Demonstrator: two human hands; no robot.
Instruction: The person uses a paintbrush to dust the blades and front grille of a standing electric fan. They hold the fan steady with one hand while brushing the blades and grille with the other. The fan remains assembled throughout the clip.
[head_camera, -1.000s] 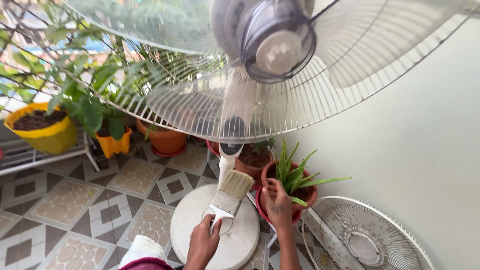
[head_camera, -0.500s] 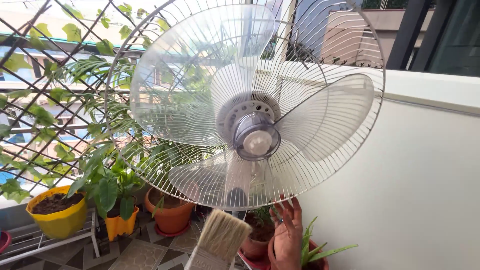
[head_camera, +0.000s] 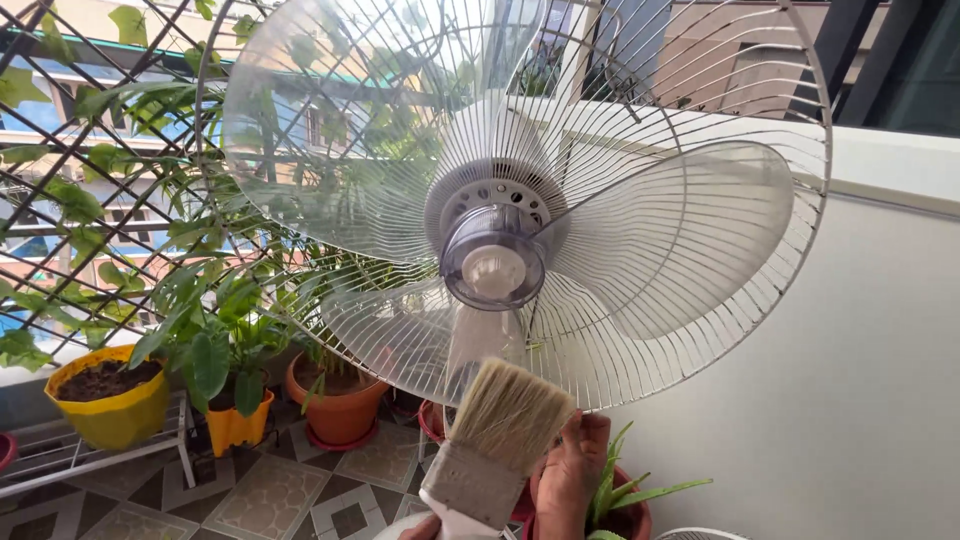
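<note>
Wide pale-bristled paintbrush (head_camera: 500, 430) rises just below the white wire-caged pedestal fan (head_camera: 520, 200), gripped at its handle by the left hand (head_camera: 425, 528). Right hand (head_camera: 568, 468) fingers grasp the cage's bottom rim. Bristles could snag between wires, or the blades could turn.

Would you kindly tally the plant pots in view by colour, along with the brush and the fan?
Yellow pots: 1
Orange pots: 1
Terracotta pots: 2
Paintbrush, held from below by the left hand: 1
Pedestal fan, its rear guard touched by the right hand: 1
Total: 6
</note>
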